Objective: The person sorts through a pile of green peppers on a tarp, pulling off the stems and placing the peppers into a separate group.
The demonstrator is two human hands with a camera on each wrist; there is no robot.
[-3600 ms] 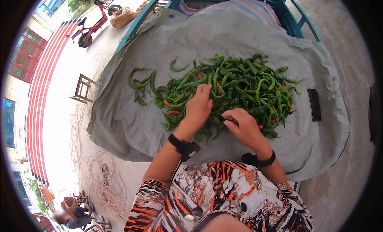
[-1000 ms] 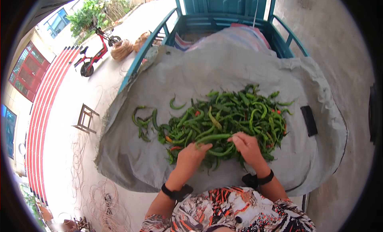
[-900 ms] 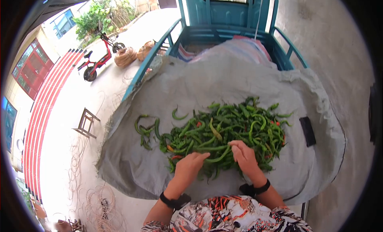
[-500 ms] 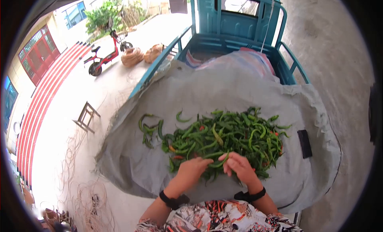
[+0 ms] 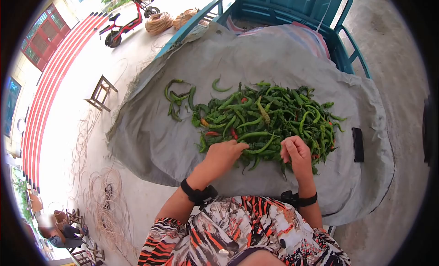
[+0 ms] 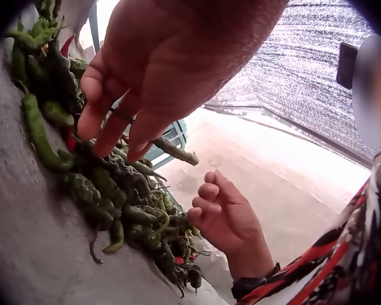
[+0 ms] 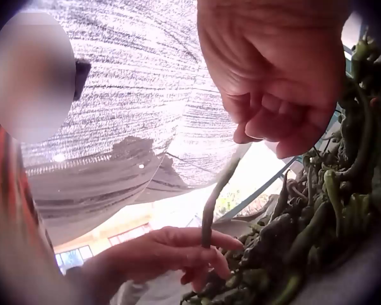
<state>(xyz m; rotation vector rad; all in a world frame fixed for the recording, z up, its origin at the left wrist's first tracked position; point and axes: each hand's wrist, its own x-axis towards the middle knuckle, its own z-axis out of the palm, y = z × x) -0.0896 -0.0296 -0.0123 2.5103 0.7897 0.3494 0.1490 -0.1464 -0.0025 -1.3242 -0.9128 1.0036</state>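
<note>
In the head view, a left hand (image 5: 223,157) pinches a long green chili pepper (image 5: 264,148) near one end, its fingertips hiding that end; the rest slants over the near edge of a heap of chili peppers (image 5: 286,111). Just beside it, the right hand (image 5: 298,157) has its fingers curled inward; whether they hold anything small cannot be told. Both hands and forearms cover part of the grey cloth (image 5: 146,142) under the heap. A black smartphone (image 5: 357,145) lies on the cloth to the right. Behind, the teal cargo bed (image 5: 270,13) is cut off by the upper edge, a striped woven sheet (image 5: 307,37) partly covered by the cloth. At left are a red electric scooter (image 5: 129,24) and a wooden stool (image 5: 101,94), its seat lost in glare; a seated person (image 5: 65,234) is small and partly blurred.

In the left wrist view, the left hand, cut off above, blocks the held pepper's middle, though its far end sticks out past the fingers. The heap runs into the dark left corner, and a silvery canopy (image 6: 286,70) hangs overhead.

In the right wrist view, the folded right hand covers the upper right, concealing its own grasp. Below, the left hand holds the pepper nearly upright; its upper tip fades into brightness. The heap at right is dim.
</note>
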